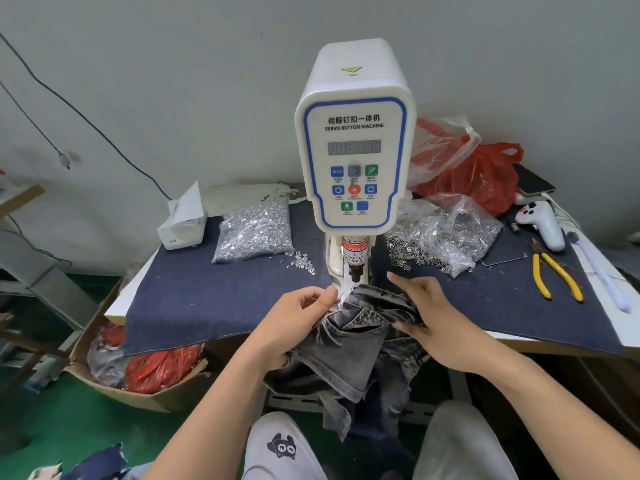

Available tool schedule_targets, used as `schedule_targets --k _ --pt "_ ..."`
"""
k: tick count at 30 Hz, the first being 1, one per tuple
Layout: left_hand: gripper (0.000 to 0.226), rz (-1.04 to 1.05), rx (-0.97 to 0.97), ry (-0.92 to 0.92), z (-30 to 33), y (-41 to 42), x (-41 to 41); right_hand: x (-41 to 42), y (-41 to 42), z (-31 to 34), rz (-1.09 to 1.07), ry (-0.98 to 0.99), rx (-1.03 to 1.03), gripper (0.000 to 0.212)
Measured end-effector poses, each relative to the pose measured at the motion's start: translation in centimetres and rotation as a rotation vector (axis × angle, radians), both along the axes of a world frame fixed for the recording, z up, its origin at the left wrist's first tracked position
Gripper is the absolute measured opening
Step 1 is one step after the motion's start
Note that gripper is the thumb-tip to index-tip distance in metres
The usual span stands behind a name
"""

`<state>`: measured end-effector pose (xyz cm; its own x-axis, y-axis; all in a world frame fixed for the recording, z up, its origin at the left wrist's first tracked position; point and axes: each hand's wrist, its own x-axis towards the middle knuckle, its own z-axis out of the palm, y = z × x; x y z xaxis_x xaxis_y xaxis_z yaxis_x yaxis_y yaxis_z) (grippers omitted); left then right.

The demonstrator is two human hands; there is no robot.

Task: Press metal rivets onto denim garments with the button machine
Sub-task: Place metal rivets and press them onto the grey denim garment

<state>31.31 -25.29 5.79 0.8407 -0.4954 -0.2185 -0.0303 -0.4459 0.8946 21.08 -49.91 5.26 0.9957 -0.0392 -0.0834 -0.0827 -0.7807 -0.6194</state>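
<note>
A white servo button machine stands at the middle of the table, its black press head pointing down. A grey denim garment lies bunched under the head and hangs off the table's front edge. My left hand grips the garment's left edge, thumb and fingers pinched near the press head. My right hand lies on the garment's right side, fingers spread and pressing the cloth. A clear bag of silver rivets sits left of the machine. An opened bag of ring-shaped metal parts sits to the right.
A blue denim cloth covers the table. Yellow-handled pliers and a white handheld device lie at the right. A tissue box is back left, red plastic bags back right. A cardboard box stands on the floor at left.
</note>
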Motion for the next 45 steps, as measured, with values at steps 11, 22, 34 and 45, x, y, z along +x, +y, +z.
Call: schedule_targets --k 11,22,34,45 --pt "0.079 -0.387 0.090 0.203 -0.9 1.0 -0.5 -0.5 0.0 1.5 0.072 -0.097 0.015 0.032" --pt "0.034 -0.096 -0.280 0.123 -2.3 0.4 -0.7 -0.3 -1.2 1.9 0.156 0.371 0.657 0.036" --pt "0.044 -0.317 -0.122 0.193 -2.7 1.0 -0.9 1.2 -2.1 1.2 0.125 0.376 0.789 0.029" --pt "0.039 -0.191 -0.486 0.389 -3.5 0.7 -1.3 1.1 -1.6 0.2 0.093 0.446 0.817 0.027"
